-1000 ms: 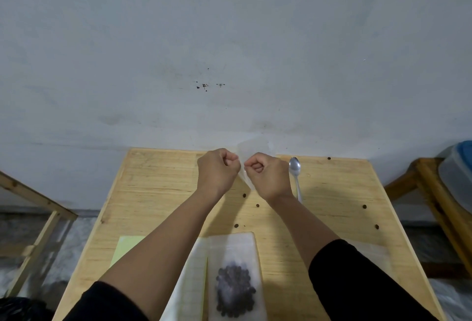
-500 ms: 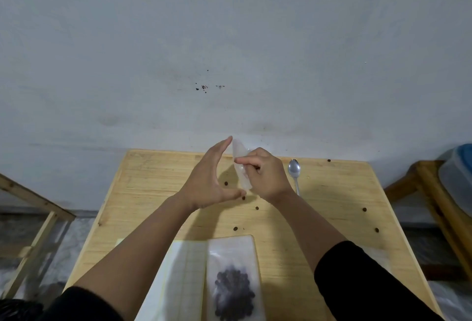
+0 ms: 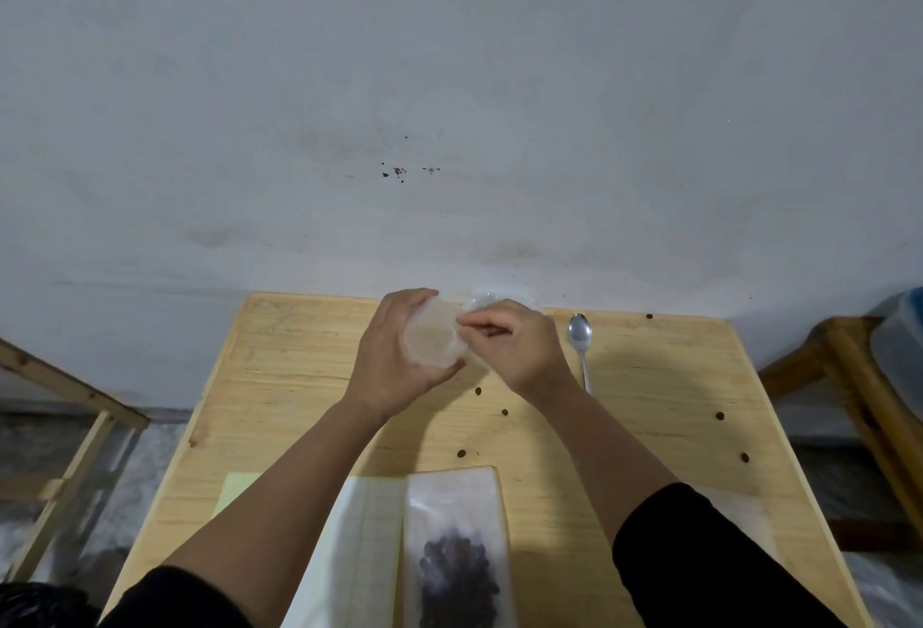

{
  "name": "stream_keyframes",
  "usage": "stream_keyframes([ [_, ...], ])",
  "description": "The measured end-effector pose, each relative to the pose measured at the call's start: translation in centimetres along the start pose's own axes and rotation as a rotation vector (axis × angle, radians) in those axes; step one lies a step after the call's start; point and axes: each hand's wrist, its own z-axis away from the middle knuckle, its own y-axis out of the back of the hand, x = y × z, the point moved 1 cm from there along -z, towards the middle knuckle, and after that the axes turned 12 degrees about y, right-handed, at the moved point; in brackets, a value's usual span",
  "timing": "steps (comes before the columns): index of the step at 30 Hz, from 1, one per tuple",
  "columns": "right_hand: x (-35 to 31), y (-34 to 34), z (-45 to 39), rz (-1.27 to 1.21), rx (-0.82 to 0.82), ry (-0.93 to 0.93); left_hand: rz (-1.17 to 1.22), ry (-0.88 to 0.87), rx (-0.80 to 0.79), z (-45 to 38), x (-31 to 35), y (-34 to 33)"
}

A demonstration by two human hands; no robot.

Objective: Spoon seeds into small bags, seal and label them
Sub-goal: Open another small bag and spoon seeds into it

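Left hand (image 3: pixel 399 357) is cradling the small clear bag (image 3: pixel 433 338), right hand (image 3: pixel 514 345) pinching its mouth, teaspoon (image 3: pixel 581 342) lying just right of that hand.

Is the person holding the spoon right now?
No, the spoon lies on the table beside the right hand, which pinches the small bag.

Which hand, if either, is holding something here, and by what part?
Both hold one small clear bag. The left hand cups its lower body between thumb and fingers; the right hand pinches its upper edge. The spoon lies untouched.
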Motion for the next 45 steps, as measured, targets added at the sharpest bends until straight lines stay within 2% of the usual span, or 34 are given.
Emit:
stream_keyframes([
  [2,2.1,1.6,0.7,-0.029,0.140,-0.105,0.016,0.065,0.025,0.3,-0.6,-0.1],
  [5,7.1,4.3,2.6,0.312,0.305,-0.362,-0.001,0.116,0.028,0.6,-1.1,-0.4],
  [9,11.8,5.7,5.0,0.396,0.344,-0.530,0.027,0.176,0.018,0.5,-0.9,-1.5],
  [14,13.6,5.4,5.4,0.439,0.301,-0.532,0.123,0.269,0.013,0.3,-0.6,-2.9],
  [24,14.7,5.0,4.9,0.414,0.310,-0.572,0.167,0.310,-0.005,-0.3,-0.9,-4.1],
  [29,13.2,5.7,4.7,0.230,0.359,-0.568,0.165,0.312,-0.003,-0.5,-1.1,-4.3],
  [32,11.2,5.5,4.0,0.066,0.414,-0.500,0.184,0.319,-0.001,-0.5,-1.2,-4.2],
  [36,9.3,4.9,2.8,-0.109,0.287,-0.406,0.184,0.319,0.013,-0.5,-1.3,-4.1],
  [42,7.4,4.4,1.9,-0.412,0.014,-0.413,0.181,0.333,0.043,-0.6,-1.6,-3.8],
  [45,7.4,4.2,1.8,-0.397,-0.048,-0.346,0.170,0.336,0.047,-0.7,-1.9,-3.8],
])
